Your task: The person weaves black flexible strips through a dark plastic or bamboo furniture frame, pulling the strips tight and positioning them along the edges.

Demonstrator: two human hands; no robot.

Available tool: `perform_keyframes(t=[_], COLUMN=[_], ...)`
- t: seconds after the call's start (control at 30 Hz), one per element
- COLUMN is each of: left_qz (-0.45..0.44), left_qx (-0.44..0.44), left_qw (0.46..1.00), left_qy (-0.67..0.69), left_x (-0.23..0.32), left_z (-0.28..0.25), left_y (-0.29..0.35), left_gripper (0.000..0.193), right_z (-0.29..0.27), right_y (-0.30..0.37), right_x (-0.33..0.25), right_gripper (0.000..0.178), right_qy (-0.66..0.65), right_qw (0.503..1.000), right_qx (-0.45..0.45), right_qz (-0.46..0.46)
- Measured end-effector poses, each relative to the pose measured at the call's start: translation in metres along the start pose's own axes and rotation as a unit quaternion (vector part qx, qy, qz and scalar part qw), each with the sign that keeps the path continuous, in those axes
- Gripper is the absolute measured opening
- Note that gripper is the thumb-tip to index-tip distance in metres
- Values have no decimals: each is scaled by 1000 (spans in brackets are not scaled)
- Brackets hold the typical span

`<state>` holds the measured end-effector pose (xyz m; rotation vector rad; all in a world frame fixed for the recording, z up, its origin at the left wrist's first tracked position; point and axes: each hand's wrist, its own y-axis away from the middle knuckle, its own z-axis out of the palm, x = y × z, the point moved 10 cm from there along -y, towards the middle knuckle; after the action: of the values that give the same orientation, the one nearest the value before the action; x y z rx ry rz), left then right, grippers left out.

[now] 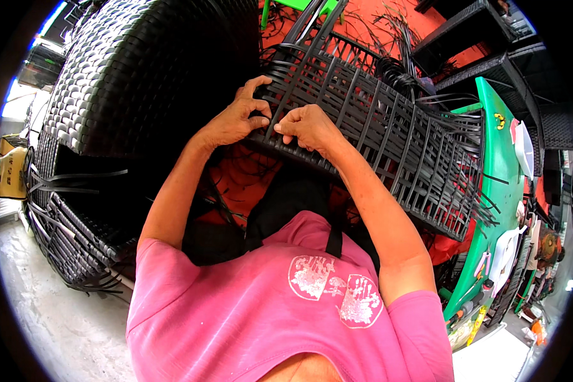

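Observation:
A half-woven black wicker panel [369,118] of flat plastic strips on a frame slants across in front of me. My left hand [232,121] is at its left end, fingers bent around the edge, the index finger reaching farther up. My right hand [309,130] is close beside it on the near edge, thumb and index finger pinched at a black plastic strip [289,95] that runs up over the weave. The fingertips of both hands are a short gap apart. Dark shadow hides what lies under the left fingers.
A large woven black wicker piece [102,83] stands close on my left, loose strips [76,181] sticking out. On the right, a green table [490,254] carries tools and papers. Cut strips litter the red floor covering [369,25]. More dark wicker furniture [465,38] stands at the far right.

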<state>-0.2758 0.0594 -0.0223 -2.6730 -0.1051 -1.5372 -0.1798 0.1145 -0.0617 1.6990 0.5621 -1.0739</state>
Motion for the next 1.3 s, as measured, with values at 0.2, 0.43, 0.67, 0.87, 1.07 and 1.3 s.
perform_keyframes(t=[0.2,0.43,0.67,0.87,1.07,1.3], left_qz=[63,-60,-98,-70,-55,-108], left_qx=[139,207,234,193,208,273], left_qw=[957,976,946,938,915,908], left_qy=[-245,44,200,279,341,299], left_x=[59,-8,-38,-34,-34,-46], left_z=[-12,-26,-14,-5,-6,-16], left_y=[12,39,67,76,83,84], left_gripper=[10,4,5,9,3,20], right_z=[-9,-14,-7,9,18,26], right_y=[7,28,69,55,49,53], right_x=[-1,-13,-49,-58,-53,-77], right_gripper=[9,16,13,13,11,14], right_qy=[-48,58,240,219,289,337], right_qw=[997,977,868,885,872,824], right_qx=[47,148,252,218,220,265], right_qz=[-46,-142,-354,-347,-328,-371])
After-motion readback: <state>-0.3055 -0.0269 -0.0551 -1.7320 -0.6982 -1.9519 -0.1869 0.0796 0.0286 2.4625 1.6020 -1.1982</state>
